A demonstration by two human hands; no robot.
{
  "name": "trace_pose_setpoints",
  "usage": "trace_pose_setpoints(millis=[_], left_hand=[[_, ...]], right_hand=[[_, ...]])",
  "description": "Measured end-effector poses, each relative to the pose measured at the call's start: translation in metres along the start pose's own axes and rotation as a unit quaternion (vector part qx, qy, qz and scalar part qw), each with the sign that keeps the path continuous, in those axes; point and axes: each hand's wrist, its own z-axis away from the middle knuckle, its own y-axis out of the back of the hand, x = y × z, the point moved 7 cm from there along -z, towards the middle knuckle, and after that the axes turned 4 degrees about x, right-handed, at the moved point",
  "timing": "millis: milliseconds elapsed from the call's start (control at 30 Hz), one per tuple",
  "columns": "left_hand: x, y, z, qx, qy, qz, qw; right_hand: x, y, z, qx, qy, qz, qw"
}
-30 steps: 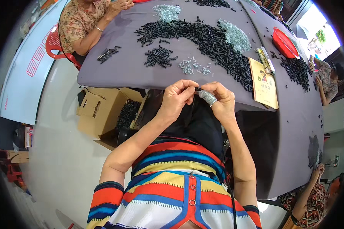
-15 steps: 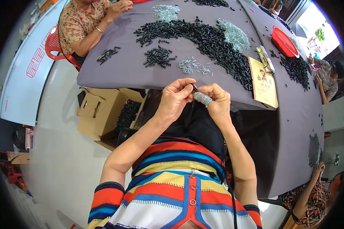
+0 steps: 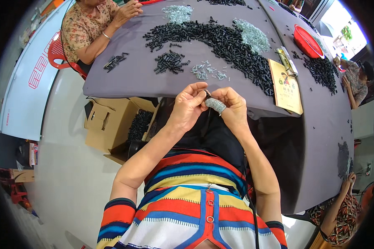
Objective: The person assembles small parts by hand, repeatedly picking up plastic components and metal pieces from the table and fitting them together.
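Left hand (image 3: 186, 108): fingers pinch black piece (image 3: 207, 93) | right hand (image 3: 234, 107): fingers at it, grip unclear | thumb wrap (image 3: 215, 105): likely padding | black pile (image 3: 170, 63): near surface (image 3: 131, 85) edge, apparently for reach

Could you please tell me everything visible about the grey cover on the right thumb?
The grey cover is a short, speckled sleeve, apparently fabric or tape, wrapped around the thumb of the right hand. It slants up toward the left hand, its tip close to a small dark piece; whether they touch is unclear.
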Motion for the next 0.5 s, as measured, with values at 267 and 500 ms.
trace_pose_setpoints(millis=[267,500], left_hand=[[-0.002,0.002,-0.003,-0.064,0.032,0.002,0.997],[-0.01,-0.006,0.005,-0.065,0.063,-0.031,0.995]], right_hand=[[-0.01,0.007,-0.004,-0.047,0.067,0.148,0.986],[-0.011,0.001,-0.004,-0.122,0.074,0.154,0.978]])
